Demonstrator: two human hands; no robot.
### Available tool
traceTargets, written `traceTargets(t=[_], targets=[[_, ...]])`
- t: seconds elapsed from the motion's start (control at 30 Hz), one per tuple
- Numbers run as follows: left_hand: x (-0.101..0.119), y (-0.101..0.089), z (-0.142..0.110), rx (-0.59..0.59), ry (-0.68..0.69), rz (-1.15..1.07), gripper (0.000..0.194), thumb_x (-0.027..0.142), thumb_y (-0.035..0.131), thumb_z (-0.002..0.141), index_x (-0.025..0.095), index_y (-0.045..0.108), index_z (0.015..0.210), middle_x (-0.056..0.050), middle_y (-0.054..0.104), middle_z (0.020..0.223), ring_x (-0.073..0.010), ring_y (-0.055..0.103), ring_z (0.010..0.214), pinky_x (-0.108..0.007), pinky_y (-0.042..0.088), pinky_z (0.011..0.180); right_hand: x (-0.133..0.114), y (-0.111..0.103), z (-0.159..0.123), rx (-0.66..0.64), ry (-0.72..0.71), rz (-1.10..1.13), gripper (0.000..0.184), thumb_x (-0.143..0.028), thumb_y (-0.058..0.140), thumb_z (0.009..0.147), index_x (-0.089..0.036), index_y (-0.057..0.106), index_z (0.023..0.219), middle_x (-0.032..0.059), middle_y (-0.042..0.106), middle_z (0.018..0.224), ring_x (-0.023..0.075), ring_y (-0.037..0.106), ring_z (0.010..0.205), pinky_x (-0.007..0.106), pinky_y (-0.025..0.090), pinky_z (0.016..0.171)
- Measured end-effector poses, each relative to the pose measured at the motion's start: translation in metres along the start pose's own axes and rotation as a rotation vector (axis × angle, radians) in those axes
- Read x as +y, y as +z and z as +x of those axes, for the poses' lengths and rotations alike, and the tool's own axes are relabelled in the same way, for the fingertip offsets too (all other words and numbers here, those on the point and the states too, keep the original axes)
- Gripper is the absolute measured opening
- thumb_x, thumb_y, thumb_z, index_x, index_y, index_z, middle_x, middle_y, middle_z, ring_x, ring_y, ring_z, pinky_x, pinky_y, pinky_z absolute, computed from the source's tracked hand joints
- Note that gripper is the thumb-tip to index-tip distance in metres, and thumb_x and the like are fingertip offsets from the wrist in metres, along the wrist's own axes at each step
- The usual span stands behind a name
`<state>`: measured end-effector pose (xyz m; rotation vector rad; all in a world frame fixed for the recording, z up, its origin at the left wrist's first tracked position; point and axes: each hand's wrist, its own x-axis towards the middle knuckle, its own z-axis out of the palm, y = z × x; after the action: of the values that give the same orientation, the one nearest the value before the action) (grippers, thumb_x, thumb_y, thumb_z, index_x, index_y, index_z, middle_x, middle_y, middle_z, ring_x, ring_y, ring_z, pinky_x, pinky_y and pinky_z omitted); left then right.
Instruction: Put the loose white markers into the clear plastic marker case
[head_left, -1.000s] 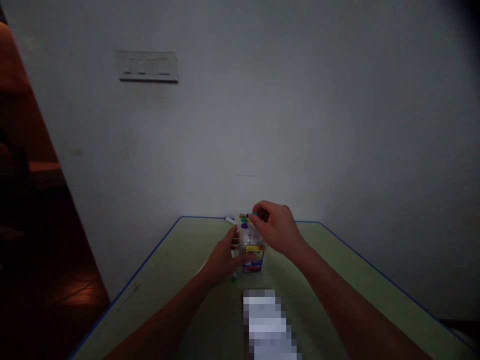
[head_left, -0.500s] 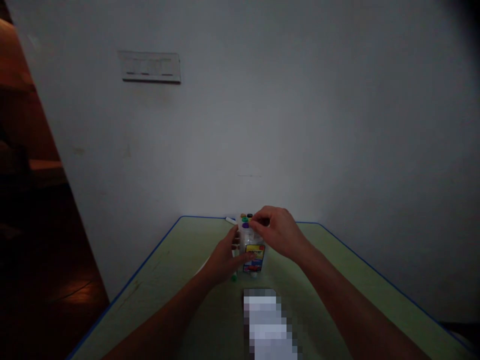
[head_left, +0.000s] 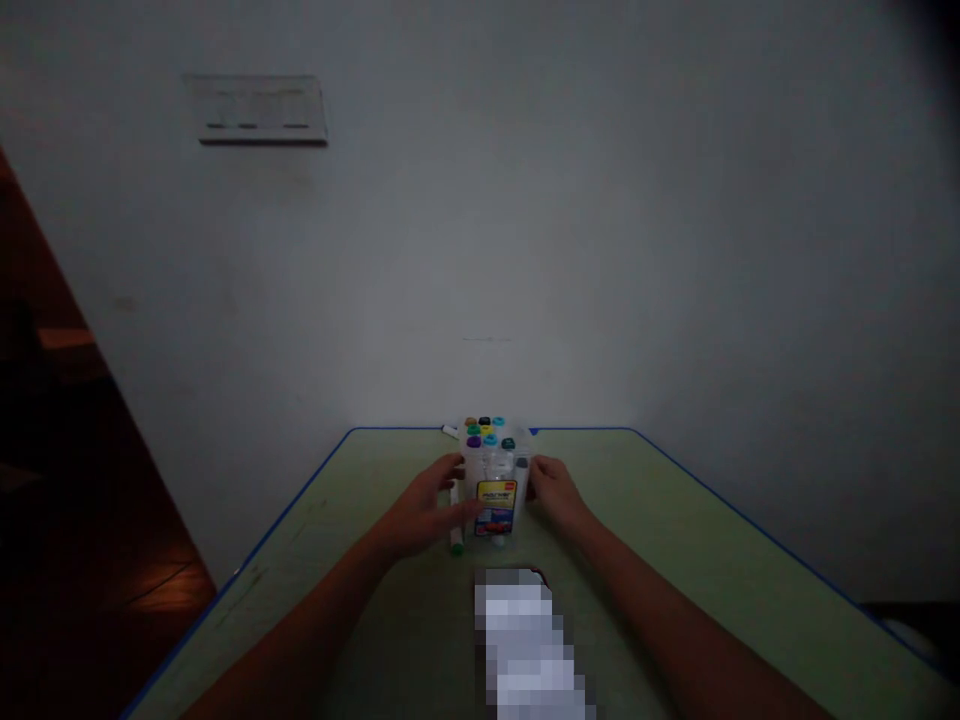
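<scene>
A clear plastic marker case (head_left: 495, 470) with a yellow, red and blue label stands upright at the table's far middle. Several white markers show in it, their coloured caps (head_left: 490, 440) on top. My left hand (head_left: 429, 508) wraps the case's left side, thumb across the front by the label. At the right side, my right hand (head_left: 555, 492) has its fingers curled in against the case; its fingertips are partly hidden. A dark-capped marker (head_left: 521, 480) shows low along that right edge. Beside my left fingers is a white marker with a green end (head_left: 456, 530).
The pale green table (head_left: 330, 570) has a blue edge and meets a grey wall (head_left: 480, 220). Another white marker (head_left: 450, 432) lies behind the case. A pixelated flat object (head_left: 529, 640) lies in front. A switch panel (head_left: 259, 110) is on the wall.
My right hand has come down from the caps at the top to the case's right side. A dark green cap now shows there. My left hand stays at the case; the view has shifted slightly.
</scene>
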<state>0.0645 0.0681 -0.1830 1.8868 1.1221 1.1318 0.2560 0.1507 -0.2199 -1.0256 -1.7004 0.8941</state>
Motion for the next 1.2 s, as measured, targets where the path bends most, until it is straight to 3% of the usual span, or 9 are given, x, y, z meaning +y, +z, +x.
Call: traceTargets(t=[0.17, 0.3, 0.37, 0.5, 0.7, 0.9, 1.07, 1.2], targets=[[-0.009, -0.021, 0.004, -0.063, -0.051, 0.125, 0.044, 0.033, 0.057, 0.070, 0.016, 0.057, 0.111, -0.012, 0.058, 0.114, -0.0258, 0.054, 0.103, -0.041, 0.042, 0.090, 0.001, 0.008, -0.002, -0.140, 0.095, 0.086, 0.035, -0.042, 0.043, 0.073, -0.014, 0.055, 0.057, 0.0000, 0.050, 0.049, 0.0114, 0.044, 0.046, 0.023, 0.032, 0.045], [-0.027, -0.030, 0.006, 0.067, -0.192, 0.447, 0.043, 0.033, 0.051, 0.069, 0.014, 0.058, 0.107, -0.012, 0.060, 0.109, -0.0246, 0.057, 0.094, -0.038, 0.047, 0.080, 0.004, 0.004, 0.000, -0.164, 0.160, 0.006, 0.027, -0.032, 0.044, 0.072, -0.015, 0.051, 0.052, -0.0029, 0.042, 0.043, 0.0100, 0.039, 0.042, 0.022, 0.028, 0.043], [-0.035, -0.030, 0.005, 0.074, -0.238, 0.600, 0.044, 0.034, 0.051, 0.068, 0.014, 0.058, 0.106, -0.012, 0.060, 0.108, -0.0242, 0.058, 0.090, -0.036, 0.047, 0.077, 0.006, 0.003, 0.000, -0.181, 0.169, -0.047, 0.023, -0.026, 0.044, 0.070, -0.015, 0.052, 0.052, -0.0032, 0.042, 0.043, 0.0099, 0.039, 0.043, 0.022, 0.028, 0.045], [-0.041, -0.030, 0.004, 0.006, -0.309, 0.761, 0.046, 0.027, 0.050, 0.067, 0.013, 0.057, 0.110, -0.012, 0.061, 0.108, -0.0225, 0.060, 0.086, -0.032, 0.047, 0.075, 0.006, 0.002, -0.001, -0.191, 0.113, -0.149, 0.020, -0.020, 0.046, 0.068, -0.013, 0.061, 0.057, -0.0019, 0.048, 0.047, 0.0104, 0.041, 0.048, 0.022, 0.029, 0.049], [-0.036, -0.032, 0.008, -0.012, -0.398, 0.885, 0.033, 0.021, 0.051, 0.066, 0.013, 0.064, 0.096, -0.010, 0.065, 0.095, -0.0216, 0.061, 0.082, -0.029, 0.046, 0.071, -0.001, 0.001, -0.004, -0.226, 0.124, -0.185, 0.023, -0.019, 0.048, 0.069, -0.010, 0.070, 0.073, 0.0029, 0.061, 0.063, 0.0128, 0.049, 0.059, 0.022, 0.033, 0.053], [-0.034, -0.036, 0.010, 0.102, -0.372, 0.786, 0.030, 0.022, 0.050, 0.066, 0.014, 0.065, 0.091, -0.009, 0.067, 0.082, -0.0210, 0.061, 0.074, -0.029, 0.046, 0.067, -0.002, 0.000, -0.004, -0.221, 0.110, -0.214, 0.023, -0.019, 0.049, 0.071, -0.009, 0.070, 0.072, 0.0029, 0.059, 0.059, 0.0111, 0.045, 0.054, 0.021, 0.030, 0.049], [-0.028, -0.037, 0.010, 0.347, -0.271, 0.327, 0.030, 0.033, 0.053, 0.068, 0.013, 0.061, 0.089, -0.004, 0.062, 0.066, -0.0177, 0.058, 0.056, -0.027, 0.046, 0.049, -0.002, 0.000, -0.005, -0.224, 0.088, -0.193, 0.024, -0.021, 0.049, 0.071, -0.010, 0.070, 0.069, 0.0037, 0.061, 0.059, 0.0123, 0.047, 0.056, 0.022, 0.032, 0.050], [-0.021, -0.033, 0.012, 0.444, -0.145, 0.187, 0.031, 0.040, 0.055, 0.071, 0.012, 0.059, 0.085, -0.007, 0.065, 0.075, -0.0173, 0.060, 0.065, -0.027, 0.047, 0.055, 0.001, 0.001, -0.004, -0.229, 0.088, -0.189, 0.024, -0.022, 0.049, 0.071, -0.010, 0.070, 0.068, 0.0046, 0.064, 0.064, 0.0140, 0.051, 0.060, 0.022, 0.034, 0.053]])
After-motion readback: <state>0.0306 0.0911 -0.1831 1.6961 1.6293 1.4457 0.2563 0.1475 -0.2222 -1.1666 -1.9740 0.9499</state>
